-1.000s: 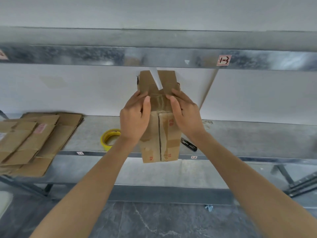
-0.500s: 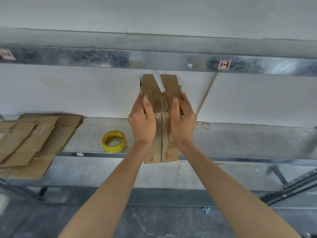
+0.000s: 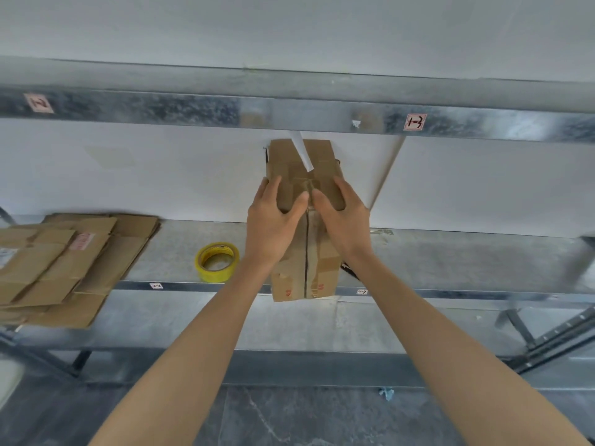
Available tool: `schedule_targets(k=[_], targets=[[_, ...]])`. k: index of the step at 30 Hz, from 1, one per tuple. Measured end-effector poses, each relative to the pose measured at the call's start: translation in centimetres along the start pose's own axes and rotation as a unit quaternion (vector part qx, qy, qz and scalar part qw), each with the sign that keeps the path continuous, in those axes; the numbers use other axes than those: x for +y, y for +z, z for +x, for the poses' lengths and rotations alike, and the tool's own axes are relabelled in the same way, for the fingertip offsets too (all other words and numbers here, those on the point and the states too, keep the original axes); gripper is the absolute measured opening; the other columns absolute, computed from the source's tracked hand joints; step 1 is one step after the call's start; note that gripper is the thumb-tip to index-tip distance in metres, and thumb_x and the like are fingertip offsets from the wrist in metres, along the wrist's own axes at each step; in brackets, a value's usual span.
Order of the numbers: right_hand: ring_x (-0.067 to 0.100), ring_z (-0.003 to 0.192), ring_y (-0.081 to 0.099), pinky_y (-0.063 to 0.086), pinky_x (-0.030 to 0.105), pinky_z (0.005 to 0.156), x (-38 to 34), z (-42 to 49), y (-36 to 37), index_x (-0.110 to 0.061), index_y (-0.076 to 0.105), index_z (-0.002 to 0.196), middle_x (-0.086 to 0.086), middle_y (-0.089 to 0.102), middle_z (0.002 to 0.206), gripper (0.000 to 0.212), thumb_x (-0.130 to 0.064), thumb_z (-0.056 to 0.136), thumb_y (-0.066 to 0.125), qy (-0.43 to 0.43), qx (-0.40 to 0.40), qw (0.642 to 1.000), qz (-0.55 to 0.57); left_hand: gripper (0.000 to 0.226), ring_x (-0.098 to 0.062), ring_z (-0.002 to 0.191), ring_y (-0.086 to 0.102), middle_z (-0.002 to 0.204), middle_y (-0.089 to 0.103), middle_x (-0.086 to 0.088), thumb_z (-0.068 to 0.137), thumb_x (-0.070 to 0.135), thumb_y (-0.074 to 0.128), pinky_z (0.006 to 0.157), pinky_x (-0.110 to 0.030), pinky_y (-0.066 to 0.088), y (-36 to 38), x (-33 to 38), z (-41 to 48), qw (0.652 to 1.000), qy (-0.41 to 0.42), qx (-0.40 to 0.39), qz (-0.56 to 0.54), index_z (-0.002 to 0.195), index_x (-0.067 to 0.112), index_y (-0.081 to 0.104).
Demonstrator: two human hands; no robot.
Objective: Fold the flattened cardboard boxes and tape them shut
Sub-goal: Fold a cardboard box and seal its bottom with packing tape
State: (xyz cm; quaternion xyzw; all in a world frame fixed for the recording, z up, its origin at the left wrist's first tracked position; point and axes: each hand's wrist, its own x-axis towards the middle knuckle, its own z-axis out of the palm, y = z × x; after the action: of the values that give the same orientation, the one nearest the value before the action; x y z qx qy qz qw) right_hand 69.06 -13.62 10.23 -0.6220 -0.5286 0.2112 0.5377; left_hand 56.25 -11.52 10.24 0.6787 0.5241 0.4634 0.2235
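Both hands grip the cardboard box (image 3: 325, 272) at frame centre, over the shelf (image 3: 450, 262) edge. Left hand (image 3: 270, 226) and right hand (image 3: 344, 226) curl round its sides, thumbs (image 3: 297, 202) meeting on the seam (image 3: 306, 259), which runs up-frame. Yellow tape roll (image 3: 212, 277) sits to the left, nearer the left hand.

Matt brown cardboard box (image 3: 306, 268), mottled galvanized metal shelf (image 3: 450, 259), glossy yellow tape roll (image 3: 216, 261)

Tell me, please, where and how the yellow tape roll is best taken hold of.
Pinch the wall of the yellow tape roll from above, fingers in the core, thumb outside: it lies flat on the shelf, hole upward, clear of the box.
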Motion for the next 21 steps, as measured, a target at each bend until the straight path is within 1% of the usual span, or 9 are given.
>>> schedule_targets(k=[3,5,8,11,13,15,17,19,21], targets=[[0.014,0.089,0.058,0.048,0.031,0.081,0.0,0.3,-0.4,-0.014,0.048,0.134,-0.001,0.062,0.109,0.041,-0.032,0.099,0.039,-0.038,-0.010,0.997,-0.059,0.055,-0.020,0.135,0.038,0.147,0.040,-0.007,0.096,0.040,0.045,0.109,-0.023,0.027,-0.3,0.4,0.2,1.000,-0.008,-0.022,0.001,0.144,0.013,0.038],[0.012,0.084,0.052,0.048,0.033,0.079,0.4,0.3,-0.8,-0.012,0.047,0.137,0.004,0.063,0.108,0.042,-0.027,0.101,0.031,-0.046,-0.014,0.996,-0.075,0.051,-0.018,0.140,0.030,0.153,0.032,-0.006,0.100,0.034,0.041,0.109,-0.019,0.021,-0.6,0.5,0.0,0.999,-0.010,-0.038,0.005,0.146,0.013,0.033],[0.013,0.100,0.053,0.045,0.035,0.098,0.5,0.4,-1.7,-0.015,0.044,0.140,0.007,0.059,0.129,0.042,-0.027,0.103,0.027,-0.027,-0.037,0.996,-0.076,0.049,-0.016,0.140,0.029,0.153,0.032,-0.001,0.102,0.031,0.035,0.115,-0.027,0.022,-1.3,0.7,-0.2,0.997,-0.025,-0.063,-0.030,0.148,0.017,0.029],[0.014,0.123,0.050,0.035,0.027,0.108,0.3,0.4,-2.3,-0.018,0.042,0.142,-0.001,0.052,0.137,0.042,-0.028,0.104,0.028,-0.008,-0.058,0.998,-0.038,0.054,-0.001,0.120,0.039,0.138,0.036,0.018,0.102,0.035,0.032,0.098,-0.017,0.030,-2.1,0.8,-0.7,0.991,-0.053,-0.092,-0.085,0.152,0.023,0.013],[0.010,0.121,0.049,0.035,0.030,0.108,0.0,-0.2,-2.1,-0.022,0.038,0.144,-0.008,0.051,0.136,0.043,-0.033,0.104,0.028,0.004,-0.069,0.998,-0.003,0.058,0.002,0.123,0.034,0.146,0.030,0.017,0.102,0.038,0.032,0.095,-0.015,0.026,-2.2,0.7,-1.1,0.981,-0.081,-0.093,-0.147,0.152,0.027,0.005],[0.003,0.119,0.043,0.031,0.022,0.105,-0.4,-1.0,-1.8,-0.023,0.028,0.147,-0.016,0.045,0.134,0.047,-0.037,0.102,0.032,0.018,-0.076,0.997,0.025,0.063,-0.006,0.135,0.030,0.155,0.024,0.008,0.099,0.042,0.037,0.101,-0.020,0.027,-1.9,0.7,-1.4,0.971,-0.111,-0.067,-0.199,0.152,0.029,0.006],[-0.002,0.114,0.039,0.029,0.017,0.099,-0.8,-1.9,-1.4,-0.021,0.024,0.149,-0.019,0.042,0.127,0.054,-0.040,0.100,0.039,0.038,-0.063,0.995,0.060,0.072,-0.010,0.137,0.033,0.154,0.028,0.004,0.093,0.048,0.048,0.108,-0.026,0.030,-1.3,0.8,-1.8,0.967,-0.125,-0.035,-0.218,0.151,0.029,0.009],[-0.006,0.103,0.048,0.036,0.016,0.094,-0.7,-2.5,-1.1,-0.024,0.034,0.143,-0.025,0.048,0.117,0.049,-0.040,0.098,0.044,0.039,-0.032,0.996,0.072,0.077,0.004,0.122,0.044,0.145,0.040,0.008,0.090,0.047,0.056,0.100,-0.010,0.034,-0.8,1.1,-2.5,0.969,-0.115,0.004,-0.218,0.150,0.027,0.014],[-0.011,0.087,0.057,0.044,0.010,0.080,-0.4,-2.9,-0.6,-0.026,0.047,0.129,-0.025,0.060,0.102,0.036,-0.040,0.096,0.049,0.020,0.001,0.998,0.065,0.069,0.018,0.095,0.052,0.123,0.053,0.015,0.090,0.039,0.059,0.080,0.005,0.034,-0.3,1.0,-3.2,0.976,-0.083,0.056,-0.195,0.147,0.020,0.026]])
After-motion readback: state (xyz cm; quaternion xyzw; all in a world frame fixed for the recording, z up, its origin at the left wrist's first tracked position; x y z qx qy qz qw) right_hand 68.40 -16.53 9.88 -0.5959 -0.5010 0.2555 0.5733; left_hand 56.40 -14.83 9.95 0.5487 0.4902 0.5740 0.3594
